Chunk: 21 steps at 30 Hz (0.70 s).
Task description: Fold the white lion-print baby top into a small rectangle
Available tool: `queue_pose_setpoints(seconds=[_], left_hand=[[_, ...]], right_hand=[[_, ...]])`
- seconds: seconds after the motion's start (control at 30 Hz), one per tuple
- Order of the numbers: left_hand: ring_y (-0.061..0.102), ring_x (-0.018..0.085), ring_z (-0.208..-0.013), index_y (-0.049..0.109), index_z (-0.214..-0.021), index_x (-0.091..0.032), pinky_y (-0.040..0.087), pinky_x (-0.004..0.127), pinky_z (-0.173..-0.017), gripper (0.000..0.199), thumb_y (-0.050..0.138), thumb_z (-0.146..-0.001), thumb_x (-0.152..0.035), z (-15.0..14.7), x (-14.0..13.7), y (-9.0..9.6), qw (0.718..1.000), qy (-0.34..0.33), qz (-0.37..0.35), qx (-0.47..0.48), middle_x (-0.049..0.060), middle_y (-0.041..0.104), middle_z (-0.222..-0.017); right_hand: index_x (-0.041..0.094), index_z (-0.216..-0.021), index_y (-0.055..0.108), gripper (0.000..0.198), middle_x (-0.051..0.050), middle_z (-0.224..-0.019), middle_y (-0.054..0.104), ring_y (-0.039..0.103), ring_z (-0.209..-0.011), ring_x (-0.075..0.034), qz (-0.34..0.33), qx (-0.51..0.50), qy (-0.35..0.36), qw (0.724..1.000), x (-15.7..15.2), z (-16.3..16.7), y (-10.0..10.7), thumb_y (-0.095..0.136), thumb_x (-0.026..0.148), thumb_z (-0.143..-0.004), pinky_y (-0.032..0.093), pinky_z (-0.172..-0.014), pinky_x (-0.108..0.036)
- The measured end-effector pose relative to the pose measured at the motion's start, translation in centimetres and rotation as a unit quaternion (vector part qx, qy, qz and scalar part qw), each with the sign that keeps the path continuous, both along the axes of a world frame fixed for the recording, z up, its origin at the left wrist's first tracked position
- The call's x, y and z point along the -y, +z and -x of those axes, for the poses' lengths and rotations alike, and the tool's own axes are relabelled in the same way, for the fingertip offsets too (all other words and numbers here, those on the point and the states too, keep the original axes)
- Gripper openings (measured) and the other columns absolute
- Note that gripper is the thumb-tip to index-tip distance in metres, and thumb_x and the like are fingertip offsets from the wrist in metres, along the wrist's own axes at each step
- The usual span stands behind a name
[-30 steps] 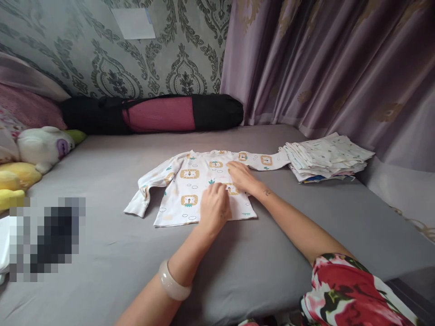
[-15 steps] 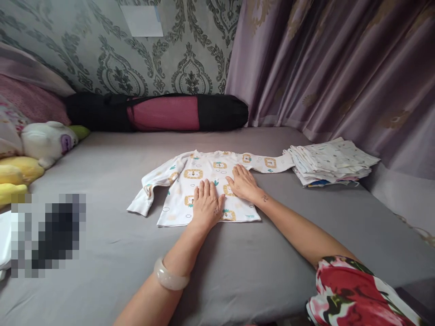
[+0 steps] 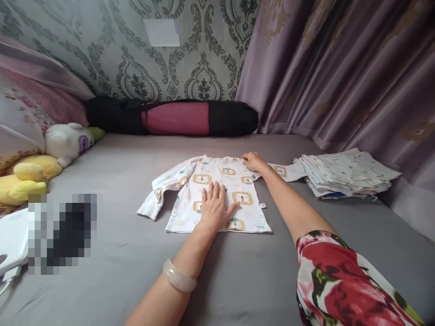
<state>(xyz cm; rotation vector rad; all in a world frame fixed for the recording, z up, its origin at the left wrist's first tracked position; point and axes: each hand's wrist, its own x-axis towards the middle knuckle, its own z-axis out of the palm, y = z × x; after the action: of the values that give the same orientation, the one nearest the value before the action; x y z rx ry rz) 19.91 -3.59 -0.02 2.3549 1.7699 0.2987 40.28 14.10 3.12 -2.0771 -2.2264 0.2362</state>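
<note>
1 shirt point(image 3: 239, 184) lies spread on the bed point(image 3: 118, 181), its far cuff point(image 3: 301, 171) against or just beside the stack point(image 3: 346, 174). Left hand point(image 3: 215, 209) presses it flat, fingers spread; right hand point(image 3: 254, 161) is curled at its top edge, grip indeterminable. Judged risk: a sharp right-side tug could crease it or disturb the stack.

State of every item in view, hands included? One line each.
Shirt: spread flat, one sleeve bent, the other outstretched
Left hand: open, palm down on the shirt
Right hand: fingers bent at the shirt's shoulder, grip unclear
Folded clothes: stacked in a pile
Long bag: lying along the wall
Curtain: hanging in folds
White device: cable plugged in, partly out of frame
</note>
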Motion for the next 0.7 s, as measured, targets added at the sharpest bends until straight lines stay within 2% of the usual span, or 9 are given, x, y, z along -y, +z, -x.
queue_pose_setpoints(seconds=[0.13, 0.23, 0.33, 0.47, 0.57, 0.7], left_hand=[[0.015, 0.038, -0.150, 0.030, -0.153, -0.008, 0.014, 0.061, -0.118, 0.089, 0.033, -0.091, -0.071, -0.1, 0.0, 0.3, 1.000, 0.014, 0.024, -0.015, 0.022, 0.022, -0.160], [0.012, 0.038, -0.150, 0.029, -0.154, -0.009, 0.012, 0.062, -0.118, 0.090, 0.030, -0.090, -0.073, -0.2, -0.1, 0.2, 0.999, 0.016, 0.031, -0.024, 0.021, 0.021, -0.161], [0.012, 0.038, -0.150, 0.028, -0.154, -0.010, 0.011, 0.062, -0.118, 0.091, 0.032, -0.089, -0.074, -0.2, -0.2, 0.0, 0.999, 0.014, 0.031, -0.021, 0.021, 0.021, -0.161], [0.016, 0.038, -0.149, 0.032, -0.152, -0.010, 0.015, 0.061, -0.118, 0.087, 0.035, -0.090, -0.071, -0.1, -0.4, 0.1, 0.999, 0.017, 0.028, -0.007, 0.021, 0.025, -0.160], [0.022, 0.036, -0.148, 0.038, -0.149, -0.008, 0.019, 0.056, -0.119, 0.078, 0.034, -0.094, -0.064, 0.2, -0.6, 0.5, 0.999, 0.034, 0.017, -0.001, 0.021, 0.030, -0.158], [0.016, 0.035, -0.150, 0.038, -0.148, -0.005, 0.015, 0.053, -0.121, 0.075, 0.037, -0.095, -0.059, 0.9, -1.0, 0.9, 0.996, 0.084, -0.004, -0.002, 0.022, 0.025, -0.159]], right_hand=[[0.020, -0.109, 0.069, 0.020, -0.010, -0.117, 0.064, 0.055, -0.115, -0.024, -0.017, 0.010, -0.019, 1.000, -0.2, 0.1, -0.3, 0.059, 0.025, -0.092, 0.041, -0.092, -0.030], [0.021, -0.116, 0.064, 0.025, -0.011, -0.122, 0.059, 0.053, -0.117, -0.025, -0.044, 0.009, -0.044, 0.998, 0.1, 0.4, -0.8, 0.049, 0.022, -0.096, 0.041, -0.093, -0.032], [0.020, -0.122, 0.061, 0.031, -0.013, -0.125, 0.057, 0.053, -0.118, -0.026, -0.028, 0.025, -0.057, 0.998, 0.4, 1.0, -0.9, 0.045, 0.016, -0.095, 0.041, -0.094, -0.034], [0.018, -0.126, 0.061, 0.039, -0.015, -0.131, 0.055, 0.048, -0.123, -0.029, -0.047, 0.056, -0.012, 0.997, 0.6, 2.4, -0.3, 0.040, 0.011, -0.094, 0.037, -0.099, -0.039], [0.020, -0.132, 0.058, 0.043, -0.012, -0.134, 0.056, 0.048, -0.122, -0.028, -0.059, 0.035, 0.044, 0.997, 0.7, 4.0, 0.0, 0.035, 0.013, -0.096, 0.037, -0.099, -0.038], [0.019, -0.131, 0.059, 0.038, -0.013, -0.130, 0.059, 0.049, -0.121, -0.027, -0.044, 0.020, 0.047, 0.998, 0.6, 6.0, -0.5, 0.038, 0.021, -0.099, 0.037, -0.099, -0.038]])
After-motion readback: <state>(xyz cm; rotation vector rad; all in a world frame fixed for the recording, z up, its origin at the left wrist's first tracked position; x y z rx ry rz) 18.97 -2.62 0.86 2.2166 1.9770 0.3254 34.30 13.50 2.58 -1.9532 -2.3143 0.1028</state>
